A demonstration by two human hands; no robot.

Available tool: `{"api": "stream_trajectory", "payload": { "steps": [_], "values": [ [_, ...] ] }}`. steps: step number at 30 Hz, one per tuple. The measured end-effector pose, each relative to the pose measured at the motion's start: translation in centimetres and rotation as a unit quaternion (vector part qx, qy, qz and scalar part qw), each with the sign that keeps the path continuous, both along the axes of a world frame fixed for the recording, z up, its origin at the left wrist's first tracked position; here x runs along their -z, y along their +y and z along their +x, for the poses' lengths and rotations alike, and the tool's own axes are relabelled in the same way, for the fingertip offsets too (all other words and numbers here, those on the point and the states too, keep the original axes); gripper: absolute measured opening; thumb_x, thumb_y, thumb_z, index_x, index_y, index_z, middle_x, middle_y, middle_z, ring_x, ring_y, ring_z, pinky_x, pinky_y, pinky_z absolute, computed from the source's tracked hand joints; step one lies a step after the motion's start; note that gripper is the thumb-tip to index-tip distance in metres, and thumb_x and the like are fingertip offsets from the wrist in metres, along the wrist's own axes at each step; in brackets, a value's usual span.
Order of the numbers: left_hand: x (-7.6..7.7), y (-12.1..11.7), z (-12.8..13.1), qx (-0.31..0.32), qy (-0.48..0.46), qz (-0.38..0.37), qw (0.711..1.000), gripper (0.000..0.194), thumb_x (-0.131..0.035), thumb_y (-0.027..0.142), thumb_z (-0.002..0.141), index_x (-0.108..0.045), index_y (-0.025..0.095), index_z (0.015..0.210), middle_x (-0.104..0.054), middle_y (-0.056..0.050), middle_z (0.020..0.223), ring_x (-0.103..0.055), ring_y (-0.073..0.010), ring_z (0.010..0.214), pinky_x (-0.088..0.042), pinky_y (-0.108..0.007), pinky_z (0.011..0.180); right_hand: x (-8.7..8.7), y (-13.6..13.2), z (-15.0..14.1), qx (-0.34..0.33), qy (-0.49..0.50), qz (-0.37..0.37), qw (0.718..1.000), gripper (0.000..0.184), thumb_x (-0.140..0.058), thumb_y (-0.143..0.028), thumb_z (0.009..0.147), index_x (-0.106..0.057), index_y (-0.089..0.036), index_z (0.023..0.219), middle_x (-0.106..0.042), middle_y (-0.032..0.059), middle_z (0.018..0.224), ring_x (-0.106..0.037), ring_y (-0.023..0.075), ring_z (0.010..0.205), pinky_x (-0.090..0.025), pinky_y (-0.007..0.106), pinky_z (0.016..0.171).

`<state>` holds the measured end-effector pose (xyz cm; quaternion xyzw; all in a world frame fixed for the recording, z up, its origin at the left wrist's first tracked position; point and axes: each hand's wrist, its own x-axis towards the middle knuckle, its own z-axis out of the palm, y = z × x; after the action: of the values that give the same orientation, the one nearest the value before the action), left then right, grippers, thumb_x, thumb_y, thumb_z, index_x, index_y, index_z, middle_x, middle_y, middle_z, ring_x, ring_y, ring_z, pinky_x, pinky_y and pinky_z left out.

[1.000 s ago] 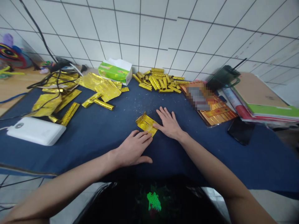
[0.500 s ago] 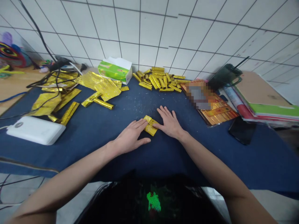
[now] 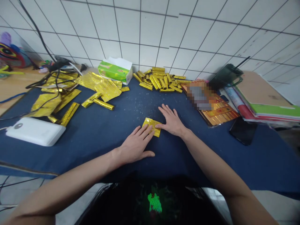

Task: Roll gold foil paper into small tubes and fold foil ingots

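Observation:
A small piece of gold foil paper (image 3: 156, 128) lies flat on the dark blue tabletop, with a crease or fold line showing across it. My left hand (image 3: 136, 145) is open and palm down, its fingertips resting on the paper's lower left part and covering some of it. To the right, my right hand (image 3: 172, 122) is also open with fingers spread; its thumb touches the paper's right edge while the other fingers point away over the cloth.
Rolled gold paper tubes (image 3: 157, 82) are heaped by the tiled wall. Loose gold sheets (image 3: 109, 90) lie left, near a green tissue box (image 3: 115, 71) and a white power bank (image 3: 35, 131). Rightward are an orange packet (image 3: 217, 112), a dark phone (image 3: 243, 130) and a dark mug (image 3: 226, 76).
My left hand has moved down toward me, its fingers now lying over the gold paper's lower left part. The paper has turned slightly and shows wider. My right hand has barely shifted.

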<state>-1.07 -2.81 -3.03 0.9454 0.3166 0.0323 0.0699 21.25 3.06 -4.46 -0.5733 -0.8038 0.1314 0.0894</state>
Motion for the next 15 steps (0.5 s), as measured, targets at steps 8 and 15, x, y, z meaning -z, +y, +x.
{"api": "stream_trajectory", "payload": {
  "steps": [8, 15],
  "values": [
    [0.1, -0.4, 0.0, 0.022, 0.013, 0.004, 1.0, 0.093, -0.027, 0.072, 0.076, -0.024, 0.002, 0.137, -0.02, -0.019, 0.145, -0.011, -0.0287, 0.136, -0.014, -0.043, 0.109, -1.2, 0.0, -2.0, 0.033, 0.001, 0.005, 0.999, 0.078, -0.031, -0.064, 0.08, -0.02, -0.017, 0.141, -0.017, 0.0121, 0.148, -0.009, 0.0267, 0.137, -0.012, 0.055, 0.105],
    [0.4, -0.4, 0.0, 0.02, 0.004, 0.005, 1.0, 0.094, -0.023, 0.073, 0.076, -0.023, 0.002, 0.137, -0.02, -0.021, 0.145, -0.009, -0.03, 0.136, -0.013, -0.044, 0.108, -1.0, 1.9, -4.9, 0.016, -0.055, -0.029, 0.998, 0.086, -0.028, -0.071, 0.076, -0.021, -0.015, 0.141, -0.01, 0.0123, 0.149, -0.004, 0.029, 0.137, -0.006, 0.058, 0.104]
  ]
}}
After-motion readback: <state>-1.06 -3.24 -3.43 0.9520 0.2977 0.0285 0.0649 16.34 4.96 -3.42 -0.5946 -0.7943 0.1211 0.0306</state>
